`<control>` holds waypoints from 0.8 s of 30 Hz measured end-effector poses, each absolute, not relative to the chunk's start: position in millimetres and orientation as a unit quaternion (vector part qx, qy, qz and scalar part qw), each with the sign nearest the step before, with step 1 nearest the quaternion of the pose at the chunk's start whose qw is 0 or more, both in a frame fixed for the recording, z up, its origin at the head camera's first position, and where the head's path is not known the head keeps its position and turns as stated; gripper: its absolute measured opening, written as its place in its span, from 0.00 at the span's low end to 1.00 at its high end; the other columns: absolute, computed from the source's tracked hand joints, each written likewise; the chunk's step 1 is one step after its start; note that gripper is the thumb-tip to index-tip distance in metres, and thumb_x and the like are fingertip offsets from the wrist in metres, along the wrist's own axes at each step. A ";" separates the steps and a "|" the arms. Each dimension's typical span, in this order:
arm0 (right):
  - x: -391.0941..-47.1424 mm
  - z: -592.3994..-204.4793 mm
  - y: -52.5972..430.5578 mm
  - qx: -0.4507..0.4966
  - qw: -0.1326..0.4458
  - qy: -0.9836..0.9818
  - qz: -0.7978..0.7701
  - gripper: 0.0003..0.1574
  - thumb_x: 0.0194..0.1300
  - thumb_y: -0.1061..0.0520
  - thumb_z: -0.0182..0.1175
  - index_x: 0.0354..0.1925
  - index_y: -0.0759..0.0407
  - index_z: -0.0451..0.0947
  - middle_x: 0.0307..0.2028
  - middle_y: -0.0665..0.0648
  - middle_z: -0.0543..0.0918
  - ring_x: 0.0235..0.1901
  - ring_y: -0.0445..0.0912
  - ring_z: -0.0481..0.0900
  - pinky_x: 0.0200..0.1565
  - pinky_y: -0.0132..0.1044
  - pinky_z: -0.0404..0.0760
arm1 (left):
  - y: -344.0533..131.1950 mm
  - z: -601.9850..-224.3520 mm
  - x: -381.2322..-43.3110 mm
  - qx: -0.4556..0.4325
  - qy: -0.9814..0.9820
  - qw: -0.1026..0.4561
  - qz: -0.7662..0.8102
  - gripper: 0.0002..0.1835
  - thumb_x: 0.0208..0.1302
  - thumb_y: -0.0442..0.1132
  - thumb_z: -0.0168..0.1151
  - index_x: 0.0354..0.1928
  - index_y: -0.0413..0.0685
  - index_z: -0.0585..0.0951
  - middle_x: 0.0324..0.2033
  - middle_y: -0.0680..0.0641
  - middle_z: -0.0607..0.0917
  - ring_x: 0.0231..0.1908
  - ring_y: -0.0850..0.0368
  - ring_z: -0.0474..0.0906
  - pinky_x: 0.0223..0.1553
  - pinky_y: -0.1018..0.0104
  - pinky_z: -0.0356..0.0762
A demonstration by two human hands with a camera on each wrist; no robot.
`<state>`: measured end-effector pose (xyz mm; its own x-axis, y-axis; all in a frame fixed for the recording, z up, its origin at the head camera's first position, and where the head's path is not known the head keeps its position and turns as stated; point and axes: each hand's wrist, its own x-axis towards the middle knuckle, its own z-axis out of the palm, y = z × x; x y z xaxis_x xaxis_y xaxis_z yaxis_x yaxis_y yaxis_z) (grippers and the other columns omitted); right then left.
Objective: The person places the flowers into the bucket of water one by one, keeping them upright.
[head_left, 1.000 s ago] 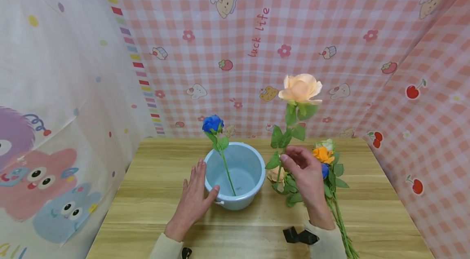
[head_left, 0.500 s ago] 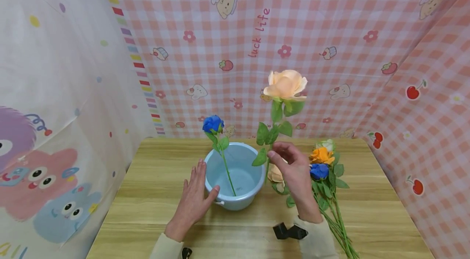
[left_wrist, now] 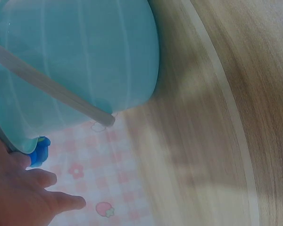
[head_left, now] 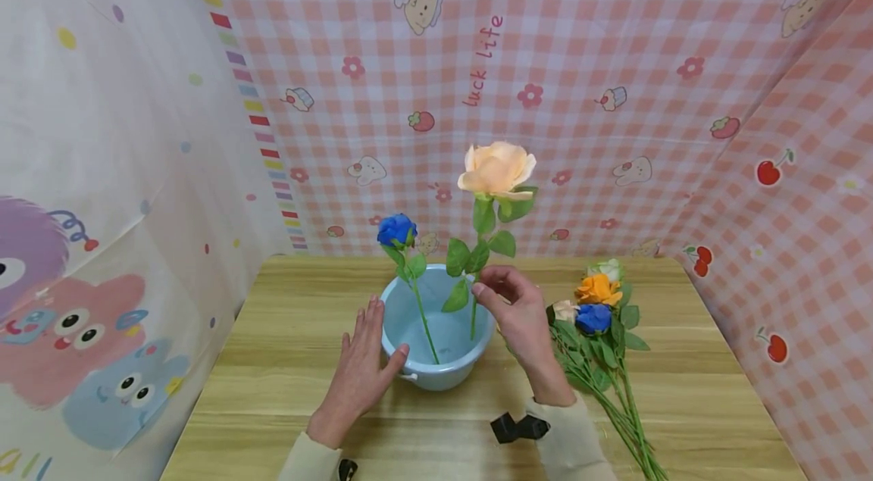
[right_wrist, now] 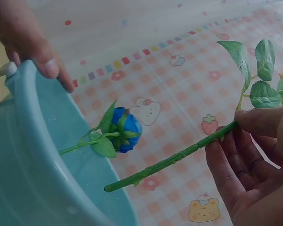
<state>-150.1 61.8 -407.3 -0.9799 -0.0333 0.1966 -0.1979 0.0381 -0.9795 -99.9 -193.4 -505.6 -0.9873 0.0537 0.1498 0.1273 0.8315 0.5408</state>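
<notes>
My right hand (head_left: pixel 518 326) pinches the green stem of a peach rose (head_left: pixel 496 169) between thumb and fingers. The rose stands upright, and the cut end of its stem (right_wrist: pixel 165 163) hangs over the mouth of a light blue bucket (head_left: pixel 436 375), touching nothing. A blue rose (head_left: pixel 397 229) leans inside the bucket, its bloom above the far rim. My left hand (head_left: pixel 361 367) rests with straight fingers against the bucket's left rim. In the left wrist view the bucket's wall (left_wrist: pixel 85 56) and its handle (left_wrist: pixel 52 89) show beside that hand.
Right of the bucket several roses lie on the wooden table (head_left: pixel 273 390): an orange rose (head_left: pixel 599 289), another blue rose (head_left: pixel 593 319), a pale peach one (head_left: pixel 564 310) and a whitish one (head_left: pixel 609 269). Checked cloth (head_left: pixel 580 49) hangs behind the table.
My right hand has carried the peach rose left, from beside the lying roses to over the bucket. My left hand and the bucket have stayed in place.
</notes>
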 end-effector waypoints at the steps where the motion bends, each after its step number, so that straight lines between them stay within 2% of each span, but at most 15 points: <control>1: -150.6 -408.5 60.3 0.079 0.059 -0.721 0.686 0.12 0.67 0.63 0.69 0.48 0.65 0.83 0.46 0.61 0.85 0.49 0.51 0.84 0.47 0.36 0.85 | -193.4 -505.5 -99.9 -0.048 -0.955 0.065 -0.286 0.48 0.75 0.63 0.51 0.83 0.41 0.48 0.82 0.42 0.47 0.80 0.36 0.45 0.71 0.25 0.49; 11: -157.9 -426.6 46.4 0.083 0.044 -0.735 0.672 0.11 0.66 0.64 0.69 0.47 0.65 0.84 0.45 0.61 0.85 0.48 0.54 0.84 0.50 0.37 0.83 | -193.2 -507.0 -99.5 -0.053 -0.954 0.080 -0.284 0.48 0.75 0.61 0.53 0.82 0.39 0.49 0.82 0.40 0.49 0.79 0.35 0.46 0.70 0.24 0.51; 18: -162.5 -438.7 38.1 0.094 0.036 -0.767 0.634 0.09 0.66 0.65 0.68 0.45 0.63 0.83 0.42 0.59 0.86 0.44 0.52 0.85 0.48 0.42 0.84 | -193.5 -507.6 -99.3 -0.057 -0.952 0.089 -0.286 0.47 0.75 0.60 0.54 0.82 0.38 0.50 0.82 0.39 0.51 0.79 0.33 0.48 0.69 0.23 0.52; 24: -166.7 -445.3 32.7 0.101 0.018 -0.785 0.610 0.09 0.67 0.65 0.67 0.45 0.64 0.82 0.42 0.59 0.85 0.43 0.52 0.85 0.44 0.40 0.86 | -193.4 -507.8 -100.2 -0.060 -0.952 0.092 -0.286 0.47 0.75 0.61 0.53 0.82 0.38 0.50 0.81 0.39 0.51 0.79 0.33 0.47 0.69 0.23 0.52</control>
